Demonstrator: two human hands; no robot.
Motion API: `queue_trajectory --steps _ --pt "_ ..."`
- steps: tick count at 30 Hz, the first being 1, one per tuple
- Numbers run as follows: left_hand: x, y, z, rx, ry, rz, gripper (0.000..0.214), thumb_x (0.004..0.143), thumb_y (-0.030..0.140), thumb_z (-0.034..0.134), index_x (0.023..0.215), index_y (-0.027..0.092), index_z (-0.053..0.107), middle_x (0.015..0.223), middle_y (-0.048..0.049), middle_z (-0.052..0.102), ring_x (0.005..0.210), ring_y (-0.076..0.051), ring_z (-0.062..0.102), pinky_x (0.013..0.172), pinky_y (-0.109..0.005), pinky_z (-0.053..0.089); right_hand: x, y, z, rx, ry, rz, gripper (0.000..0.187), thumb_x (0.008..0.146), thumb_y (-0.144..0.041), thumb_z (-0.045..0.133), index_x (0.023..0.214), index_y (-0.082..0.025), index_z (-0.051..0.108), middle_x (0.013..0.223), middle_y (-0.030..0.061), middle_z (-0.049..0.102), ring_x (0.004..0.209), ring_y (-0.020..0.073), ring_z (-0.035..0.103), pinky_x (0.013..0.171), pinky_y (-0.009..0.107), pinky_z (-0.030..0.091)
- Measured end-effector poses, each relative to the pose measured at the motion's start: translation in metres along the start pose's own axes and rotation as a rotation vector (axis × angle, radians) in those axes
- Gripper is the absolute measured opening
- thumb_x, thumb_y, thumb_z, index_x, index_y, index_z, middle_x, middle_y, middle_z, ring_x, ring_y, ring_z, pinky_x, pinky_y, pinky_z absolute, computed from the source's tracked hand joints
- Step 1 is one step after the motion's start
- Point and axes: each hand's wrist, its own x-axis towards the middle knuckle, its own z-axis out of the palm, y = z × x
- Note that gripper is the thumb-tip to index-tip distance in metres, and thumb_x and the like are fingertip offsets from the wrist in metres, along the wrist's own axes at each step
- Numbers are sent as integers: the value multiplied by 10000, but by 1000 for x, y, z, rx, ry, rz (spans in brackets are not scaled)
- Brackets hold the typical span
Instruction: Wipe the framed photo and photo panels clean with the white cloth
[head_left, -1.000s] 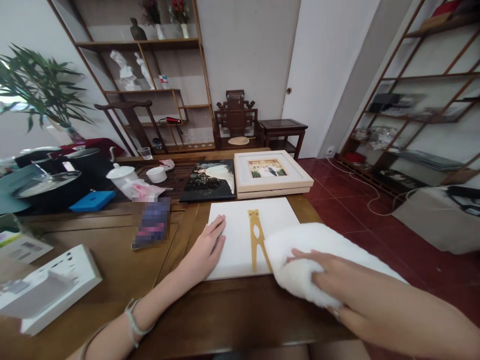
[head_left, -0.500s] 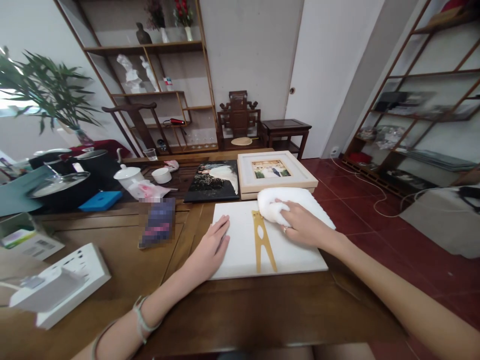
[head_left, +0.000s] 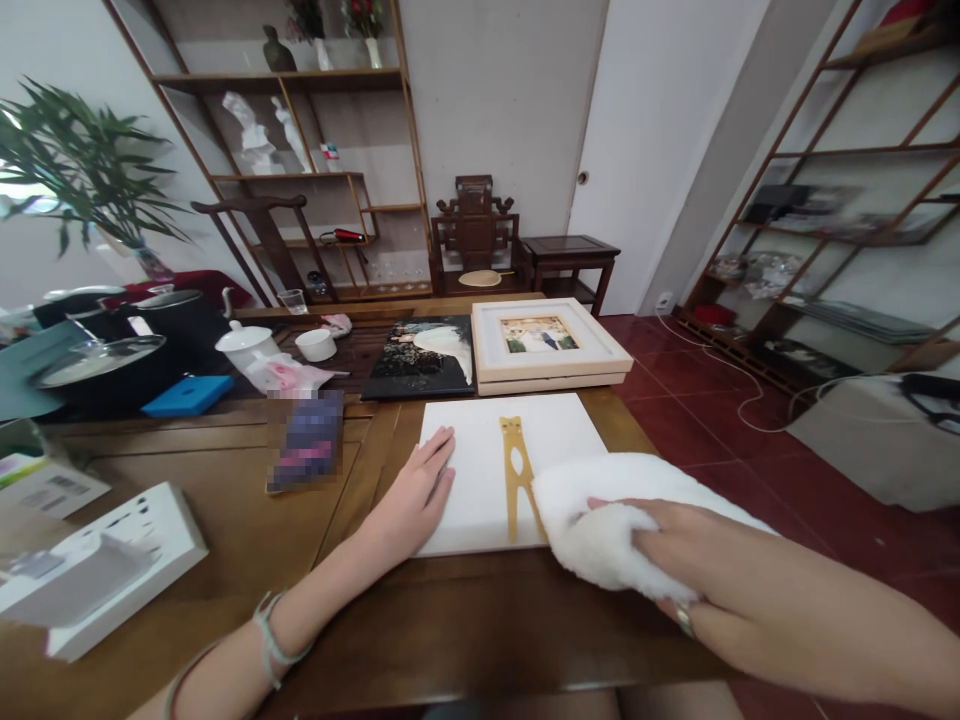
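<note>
A white board lies flat near the front edge of the wooden table. On it is a yellow cat-shaped piece with two long legs and an oval hole. My left hand rests flat on the board's left edge, fingers stretched out. Bunched in my right hand is a fluffy white cloth. It hangs over the board's front right corner and covers that corner and the tip of the cat's right leg.
Behind the board lie a dark picture panel and a framed photo. To the left are a white power strip, a blue box, a white teapot, a small cup and a lidded pot.
My right hand has moved the white cloth from the board's back right towards me, to its front right corner. The left hand stays on the board's edge.
</note>
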Motion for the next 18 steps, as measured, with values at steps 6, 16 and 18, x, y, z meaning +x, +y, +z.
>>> queue_trajectory --steps 6,16,18 --pt "1 -1 1 5 0 9 449 914 235 309 1309 69 442 1421 -164 386 1330 -252 322 1095 -451 262 49 5 19 -49 100 -85 170 803 -133 435 894 -172 574 1264 147 513 1168 276 469 938 411 408" --pt "0 -3 2 -8 17 16 444 913 232 323 1310 76 445 1415 -170 393 1327 -256 329 1091 -462 261 107 4 32 -162 128 -267 299 752 -76 465 998 -121 628 1438 147 344 1351 354 174 1041 614 185" --pt "0 -3 3 -17 29 25 437 911 226 332 1310 92 448 1411 -164 402 1323 -255 336 1085 -464 272 89 -9 33 -172 78 -299 286 745 -81 482 975 -118 648 1435 167 342 1347 367 172 1044 603 196"
